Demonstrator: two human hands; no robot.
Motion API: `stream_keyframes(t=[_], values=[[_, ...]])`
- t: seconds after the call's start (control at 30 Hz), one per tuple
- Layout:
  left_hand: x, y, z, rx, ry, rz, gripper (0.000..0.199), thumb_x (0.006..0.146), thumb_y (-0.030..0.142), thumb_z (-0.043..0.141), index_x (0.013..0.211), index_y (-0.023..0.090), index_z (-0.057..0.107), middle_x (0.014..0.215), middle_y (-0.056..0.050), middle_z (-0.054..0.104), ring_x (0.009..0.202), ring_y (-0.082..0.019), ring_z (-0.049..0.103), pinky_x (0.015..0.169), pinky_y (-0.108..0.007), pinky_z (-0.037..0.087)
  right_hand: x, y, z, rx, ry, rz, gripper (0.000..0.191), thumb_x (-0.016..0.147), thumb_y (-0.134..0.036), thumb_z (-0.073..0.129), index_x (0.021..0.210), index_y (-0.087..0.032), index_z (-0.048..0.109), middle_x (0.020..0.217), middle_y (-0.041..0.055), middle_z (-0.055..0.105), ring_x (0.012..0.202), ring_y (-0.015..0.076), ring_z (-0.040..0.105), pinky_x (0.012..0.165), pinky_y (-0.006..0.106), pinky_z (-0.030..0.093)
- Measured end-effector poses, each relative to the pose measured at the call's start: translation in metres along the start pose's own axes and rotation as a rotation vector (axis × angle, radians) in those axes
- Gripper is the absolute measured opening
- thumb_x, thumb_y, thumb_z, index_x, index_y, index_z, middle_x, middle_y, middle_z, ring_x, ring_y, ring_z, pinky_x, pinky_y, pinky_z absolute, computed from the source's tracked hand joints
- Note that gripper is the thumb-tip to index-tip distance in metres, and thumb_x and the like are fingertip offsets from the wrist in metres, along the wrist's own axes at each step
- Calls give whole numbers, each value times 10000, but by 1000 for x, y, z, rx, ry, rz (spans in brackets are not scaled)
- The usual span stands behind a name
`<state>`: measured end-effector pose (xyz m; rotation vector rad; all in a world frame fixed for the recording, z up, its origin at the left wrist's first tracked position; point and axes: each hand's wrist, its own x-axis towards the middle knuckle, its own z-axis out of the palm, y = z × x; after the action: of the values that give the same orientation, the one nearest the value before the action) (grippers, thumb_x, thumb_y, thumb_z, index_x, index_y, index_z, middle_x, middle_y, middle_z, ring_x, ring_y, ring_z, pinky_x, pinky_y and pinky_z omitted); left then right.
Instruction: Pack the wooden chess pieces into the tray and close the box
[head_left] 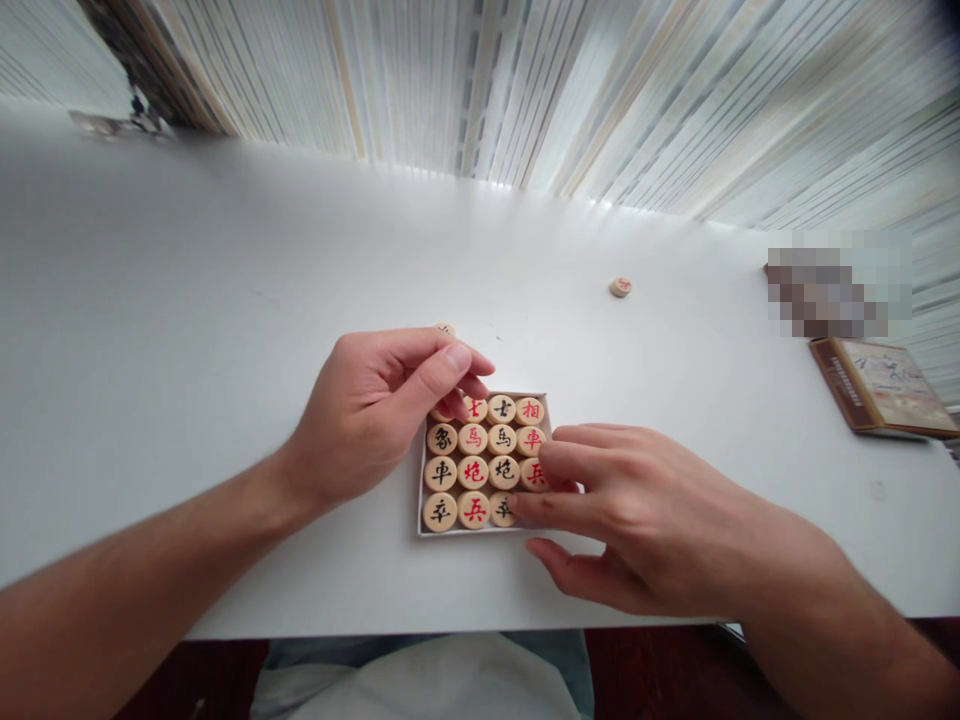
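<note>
Left hand: thumb against forefinger, above tray; hold cannot be told
Right hand: fingers parted, at tray's right side
Pieces: rows in tray
Red-marked disc: on table

Smooth pale wood-look pieces; smooth, softly glossy white tabletop; cloth curtain.

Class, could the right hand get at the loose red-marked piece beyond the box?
Probably yes: the loose piece lies uncovered on the table, ahead of the right hand, with the left hand off to one side.
</note>
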<state>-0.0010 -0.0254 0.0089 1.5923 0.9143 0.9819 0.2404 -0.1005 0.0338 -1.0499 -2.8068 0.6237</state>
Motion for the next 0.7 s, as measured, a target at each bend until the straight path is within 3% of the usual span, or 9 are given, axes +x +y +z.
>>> stream_keyframes(t=[0.23, 0.47, 0.7], values=[[4, -1, -7, -60, 62, 52, 240, 1042, 272, 675, 910, 239, 873, 820, -19, 836, 673, -167, 762, 656, -299, 631, -1, -1, 1, 21, 56, -38, 198, 1026, -251, 632, 1035, -227, 829, 875, 45, 692, 720, 219, 579, 674, 383, 437], [31, -10, -39, -95, 344, 151, 272, 1042, 252, 664, 867, 251, 873, 774, -23, 816, 665, -163, 754, 600, -290, 633, 1, -4, 4, 43, 1, 13, 135, 982, -263, 665, 965, -240, 796, 800, 5, 644, 692, 205, 554, 661, 379, 424], [38, -24, -43, 1, 374, 131, 257, 1012, 220, 671, 847, 249, 866, 781, -23, 816, 704, -171, 766, 625, -298, 628, 1, -4, 2, 25, -13, 13, 169, 990, -277, 647, 949, -225, 802, 794, 15, 653, 691, 208, 567, 668, 387, 415]])
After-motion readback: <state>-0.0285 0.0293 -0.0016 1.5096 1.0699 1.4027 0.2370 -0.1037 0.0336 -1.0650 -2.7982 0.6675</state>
